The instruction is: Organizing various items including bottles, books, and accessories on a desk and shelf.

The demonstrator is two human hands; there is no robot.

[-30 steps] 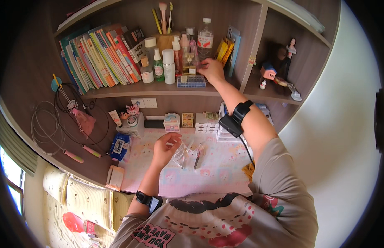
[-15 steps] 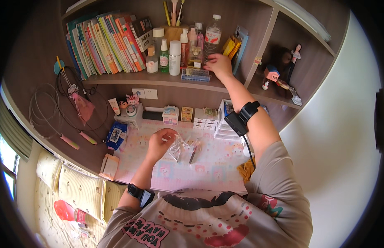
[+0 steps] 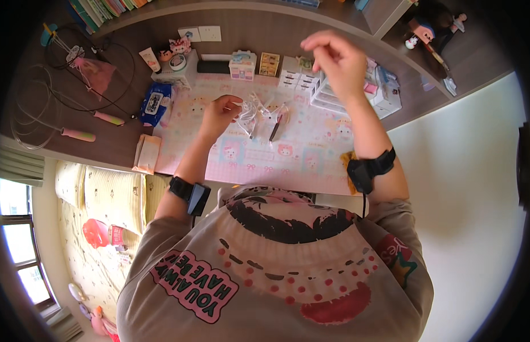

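Note:
My left hand [image 3: 220, 119] is over the desk with thumb and fingertips pinched together on a coiled white cable [image 3: 247, 118]. The cable's loops hang just right of the fingertips. Beside them lies a slim dark pen-like item [image 3: 274, 130], with something clear and crinkled around its upper end. My right hand [image 3: 337, 64] is raised below the shelf edge, fingers bent and apart, with nothing seen in it. It hovers in front of a white drawer box [image 3: 327, 94], not visibly touching it.
A patterned pink mat [image 3: 259, 154] covers the desk. At its left lie a blue wipes pack [image 3: 155, 104] and a tan packet [image 3: 147, 153]. A small house-shaped box [image 3: 242, 65] stands at the back. Skipping-rope handles [image 3: 78, 135] hang at left. The shelf edge [image 3: 265, 7] runs overhead.
My right hand has come away from the bottles on the shelf, back toward the desk. The view has tipped down, so the bottles are out of sight. My left hand stays at the cable.

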